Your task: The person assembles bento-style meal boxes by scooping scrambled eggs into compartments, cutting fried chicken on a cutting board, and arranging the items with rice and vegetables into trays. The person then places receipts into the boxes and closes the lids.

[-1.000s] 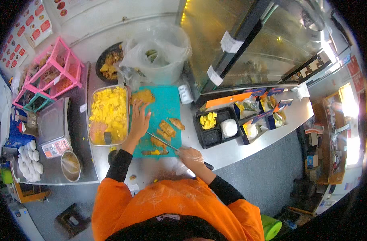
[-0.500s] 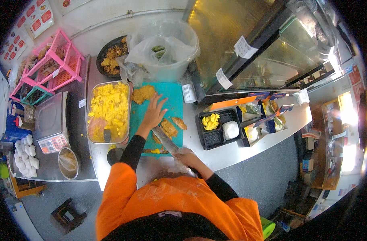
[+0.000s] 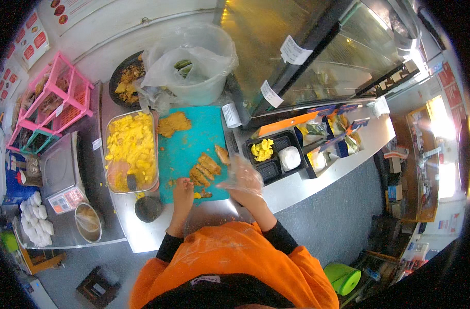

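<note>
A teal cutting board (image 3: 194,147) lies in front of me with sliced breaded cutlet (image 3: 205,169) on its near right part. One strip (image 3: 222,154) lies apart from the others, and a whole breaded cutlet (image 3: 174,124) rests at the far left. My left hand (image 3: 183,192) is at the board's near edge, left of the slices, its fingers curled; what they hold, if anything, is hidden. Over the board's right edge is my right hand (image 3: 248,181) in a clear plastic glove, smeared by motion. The knife is not visible.
Left of the board stands a metal tray of scrambled egg (image 3: 133,144); a dark cup (image 3: 148,209) sits nearer. Behind is a bag-lined bucket (image 3: 209,77). On the right, a black compartment tray (image 3: 269,172) holds egg and a white mound, beside filled boxes (image 3: 317,160).
The knife has gone from sight. My left hand has pulled back from the cutlet to the near edge and curled; my right hand has moved up beside the slices.
</note>
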A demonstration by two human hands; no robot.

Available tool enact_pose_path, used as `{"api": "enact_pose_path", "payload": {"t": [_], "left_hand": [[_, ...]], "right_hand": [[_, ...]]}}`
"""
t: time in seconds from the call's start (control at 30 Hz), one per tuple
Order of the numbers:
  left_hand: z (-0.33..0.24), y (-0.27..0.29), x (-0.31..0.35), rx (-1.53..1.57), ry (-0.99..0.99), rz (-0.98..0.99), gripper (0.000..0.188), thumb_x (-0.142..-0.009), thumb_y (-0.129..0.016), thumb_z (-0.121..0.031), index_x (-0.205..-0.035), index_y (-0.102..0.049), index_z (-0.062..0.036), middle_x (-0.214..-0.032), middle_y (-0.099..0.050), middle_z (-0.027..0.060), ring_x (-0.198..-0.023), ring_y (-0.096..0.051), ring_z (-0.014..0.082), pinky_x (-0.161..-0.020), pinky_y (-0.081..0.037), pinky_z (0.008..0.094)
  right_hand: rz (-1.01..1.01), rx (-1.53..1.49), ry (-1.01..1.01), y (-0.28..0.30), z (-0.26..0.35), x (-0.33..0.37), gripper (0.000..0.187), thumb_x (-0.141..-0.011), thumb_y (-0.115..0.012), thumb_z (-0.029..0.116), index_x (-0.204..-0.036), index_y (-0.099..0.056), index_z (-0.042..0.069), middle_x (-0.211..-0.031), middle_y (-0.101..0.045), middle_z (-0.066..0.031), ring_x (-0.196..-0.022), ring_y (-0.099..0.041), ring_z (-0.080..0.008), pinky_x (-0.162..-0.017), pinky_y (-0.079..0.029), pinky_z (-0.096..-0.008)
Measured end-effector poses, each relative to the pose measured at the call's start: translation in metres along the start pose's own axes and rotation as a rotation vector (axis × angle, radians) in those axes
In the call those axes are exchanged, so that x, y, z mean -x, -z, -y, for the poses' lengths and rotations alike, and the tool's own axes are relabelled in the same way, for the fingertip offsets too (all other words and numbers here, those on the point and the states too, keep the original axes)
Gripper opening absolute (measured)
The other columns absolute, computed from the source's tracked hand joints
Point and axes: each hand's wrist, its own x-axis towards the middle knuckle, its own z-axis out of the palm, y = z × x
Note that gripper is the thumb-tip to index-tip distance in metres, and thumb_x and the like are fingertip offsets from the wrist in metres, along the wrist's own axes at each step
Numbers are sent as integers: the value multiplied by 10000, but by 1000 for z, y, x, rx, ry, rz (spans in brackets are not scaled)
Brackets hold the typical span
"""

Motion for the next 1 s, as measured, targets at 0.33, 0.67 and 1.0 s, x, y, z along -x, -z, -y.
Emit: {"api": "enact_pose_path", "payload": {"t": [0.33, 0.67, 1.0], "left_hand": [[36, -1, 5, 359, 197, 71, 375, -897, -420, -121, -1252, -338, -36, -1015, -579, 130, -936, -560, 225, -774, -449, 326], [-40, -6, 29, -3, -159, -245, 340, -830, -469, -6, -1168, -451, -35, -1175, -458, 112, -1088, -444, 248, -913, -381, 366], [-174, -228, 17, -301, -886, 645, 213, -753, -502, 13, -962, -543, 0, -1134, -495, 179, -1051, -493, 334, -937, -376, 424]], "right_hand": [[256, -93, 1, -81, 59, -69, 567, -867, -480, 310, -1333, -359, 11, -1394, -262, -284, -1275, -285, -441, -1017, -259, -528], [179, -260, 215, -93, 28, -67, 323, -858, -494, 235, -1080, -584, 19, -1070, -598, -157, -938, -604, -305, -830, -470, -420], [164, -2505, -162, 47, -254, 87, 575, -718, -592, 216, -1250, -419, 83, -1129, -517, -156, -851, -601, -245, -501, -545, -301]]}}
